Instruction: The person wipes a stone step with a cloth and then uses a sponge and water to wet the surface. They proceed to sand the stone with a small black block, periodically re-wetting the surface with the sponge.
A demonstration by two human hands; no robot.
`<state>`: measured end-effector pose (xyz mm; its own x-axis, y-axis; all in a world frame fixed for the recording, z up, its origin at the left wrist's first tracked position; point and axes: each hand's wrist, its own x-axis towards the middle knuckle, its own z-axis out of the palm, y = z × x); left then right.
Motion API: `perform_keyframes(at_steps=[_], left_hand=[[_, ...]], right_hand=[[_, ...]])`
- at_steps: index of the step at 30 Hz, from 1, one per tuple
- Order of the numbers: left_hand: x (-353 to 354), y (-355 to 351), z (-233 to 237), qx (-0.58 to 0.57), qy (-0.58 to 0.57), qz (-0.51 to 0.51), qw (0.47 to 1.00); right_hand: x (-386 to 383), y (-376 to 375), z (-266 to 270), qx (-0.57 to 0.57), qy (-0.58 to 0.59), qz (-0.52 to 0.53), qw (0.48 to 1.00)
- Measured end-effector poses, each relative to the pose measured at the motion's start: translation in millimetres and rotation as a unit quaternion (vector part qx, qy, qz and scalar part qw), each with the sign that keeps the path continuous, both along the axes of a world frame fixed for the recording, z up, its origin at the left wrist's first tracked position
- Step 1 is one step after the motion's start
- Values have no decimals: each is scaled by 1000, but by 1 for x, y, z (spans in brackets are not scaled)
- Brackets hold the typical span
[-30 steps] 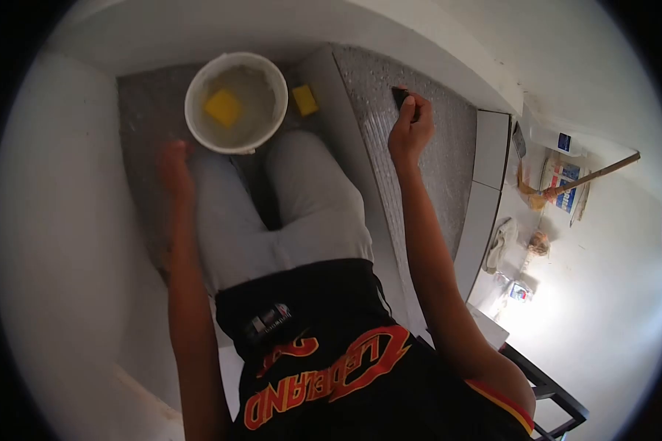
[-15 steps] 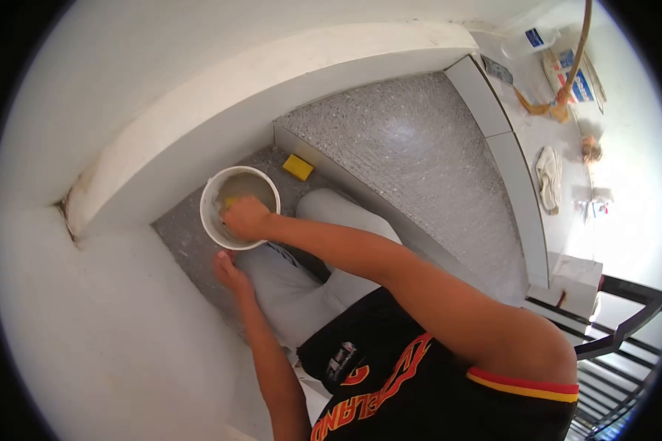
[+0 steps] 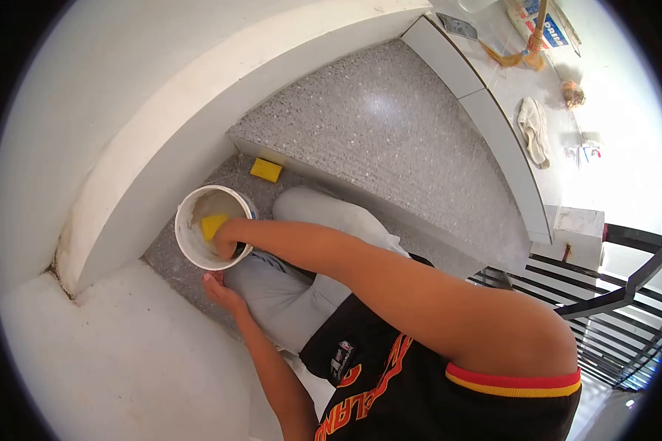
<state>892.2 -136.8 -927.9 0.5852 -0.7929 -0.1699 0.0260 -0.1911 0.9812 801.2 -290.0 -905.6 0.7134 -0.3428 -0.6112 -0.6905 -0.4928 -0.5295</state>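
Right hand (image 3: 226, 241) inside upright bucket (image 3: 182, 237), beside sponge (image 3: 212, 223)

White bucket (image 3: 189, 251), inside smeared grey-beige. Bright yellow sponge (image 3: 212, 224) in it. Second sponge (image 3: 265, 170) same yellow, on floor. Floor (image 3: 390, 132): grey, finely speckled with pale pebble pattern, glossy white glare patch. Walls (image 3: 110, 125) plain white, brown stain at corner. Curb tiles (image 3: 493, 140) pale grey. Trousers (image 3: 287, 298) light grey. Jersey (image 3: 419, 397) black, red-orange letters edged yellow, red-and-yellow sleeve band. Cloth (image 3: 535, 131) off-white. Railing (image 3: 618, 294) black.
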Motion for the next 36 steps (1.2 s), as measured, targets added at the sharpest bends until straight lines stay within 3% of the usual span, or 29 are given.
perform_keyframes(at_steps=[5, 6, 7, 9, 10, 12, 13, 14, 15, 16, 18, 21, 22, 23, 24, 28, 30, 33, 36], left_hand=[[7, 2, -1, 17, 1, -23, 1000], [6, 2, -1, 14, 6, -15, 1000], [6, 3, -3, 13, 2, -17, 1000], [10, 3, -5, 19, 52, -14, 998], [9, 0, 1, 16, 47, -13, 999], [3, -15, 21, 55, 130, 70, 988], [4, -23, 32, 54, 128, 70, 988], [9, -32, 42, 110, 147, -1, 983], [11, -38, 51, 166, 162, -70, 970], [10, -41, 53, 164, 158, -70, 971], [14, -47, 50, 241, 67, -140, 958], [8, -37, 51, 223, 117, -127, 959], [2, -30, 54, 223, 110, -119, 961], [-9, -25, 65, 173, -191, -105, 960], [-14, -23, 75, 114, -474, -81, 869], [-7, -42, 95, 33, -435, -128, 890], [-5, -54, 95, 116, -514, -155, 836], [4, -66, 93, 174, -517, -193, 816], [9, -69, 87, 176, -477, -213, 834]], right_hand=[[14, -5, 0, -102, 37, -52, 993], [20, 3, -26, -102, 34, -53, 993], [30, 17, -77, -172, 74, -82, 979], [59, 16, -127, -240, 110, -112, 958], [77, 4, -138, -169, 243, -49, 954], [72, -8, -117, -96, 368, 14, 925], [43, -4, -72, -112, 233, 5, 966], [24, -1, -41, -126, 94, -4, 988], [16, -1, -11, -126, 90, -4, 988], [14, -2, 6, -127, 69, -20, 989], [9, -4, 17, -135, 37, -34, 990], [1, -3, 24, -112, -56, -26, 992], [-1, -1, 31, -129, -59, -73, 987], [-4, 0, 40, -143, -62, -118, 981], [-8, 2, 50, -155, -77, -157, 972], [-23, 2, 69, -133, -103, -204, 964], [-27, 0, 67, -72, -158, -212, 962], [-31, -4, 69, -37, -206, -169, 963], [-49, -9, 81, -45, -279, -160, 946]])
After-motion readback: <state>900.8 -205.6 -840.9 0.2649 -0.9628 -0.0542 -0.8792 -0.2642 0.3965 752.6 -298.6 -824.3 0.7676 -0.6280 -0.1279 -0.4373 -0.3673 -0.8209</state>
